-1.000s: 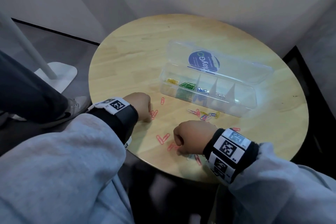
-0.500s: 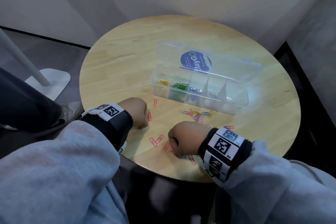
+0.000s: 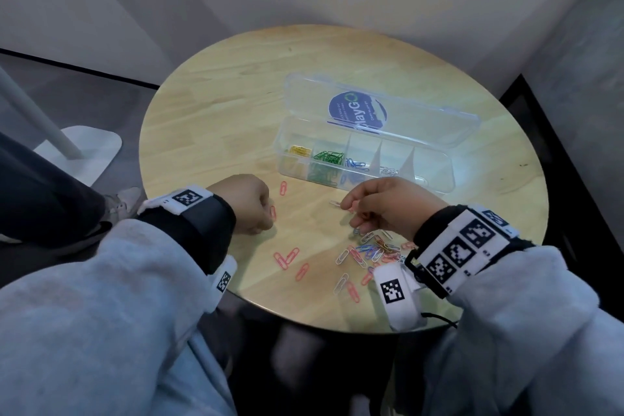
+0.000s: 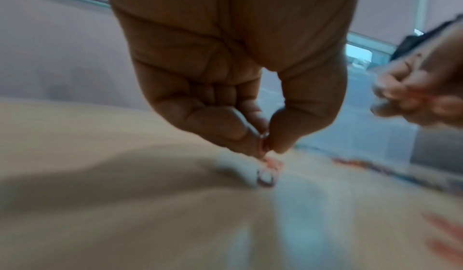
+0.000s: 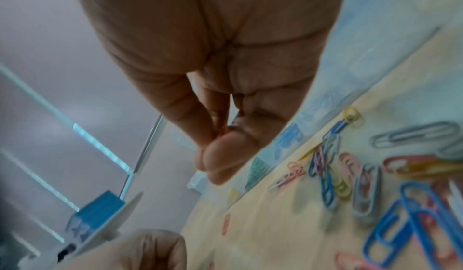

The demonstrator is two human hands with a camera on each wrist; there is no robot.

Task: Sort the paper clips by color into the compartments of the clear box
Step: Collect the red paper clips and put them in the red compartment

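Observation:
The clear box [image 3: 435, 176] stands open mid-table with its lid [image 3: 422, 121] laid back. From the left, its compartments hold yellow clips [image 3: 297, 150], green clips [image 3: 328, 157], blue clips [image 3: 356, 164] and silvery clips [image 3: 388, 170]; the rightmost looks empty. My left hand [image 3: 270, 217] [image 4: 267, 151] rests curled on the table, thumb and forefinger pinching a pink clip [image 4: 265, 148]. My right hand [image 3: 349, 208] [image 5: 210, 155] hovers in front of the box, pinching a pink clip [image 3: 353, 205]. A mixed pile of clips [image 3: 374, 250] [image 5: 350, 175] lies under its wrist.
Loose pink clips [image 3: 287, 257] lie near the round wooden table's [image 3: 219, 111] front edge, one more [image 3: 283, 187] beside the box, and a white clip [image 3: 335, 203] sits by my right fingers. A white stand base [image 3: 84, 152] and someone's shoe [image 3: 125, 199] are on the floor at left.
My right hand has lifted off the table's front edge and moved towards the box, uncovering the mixed pile. The left hand has stayed in place.

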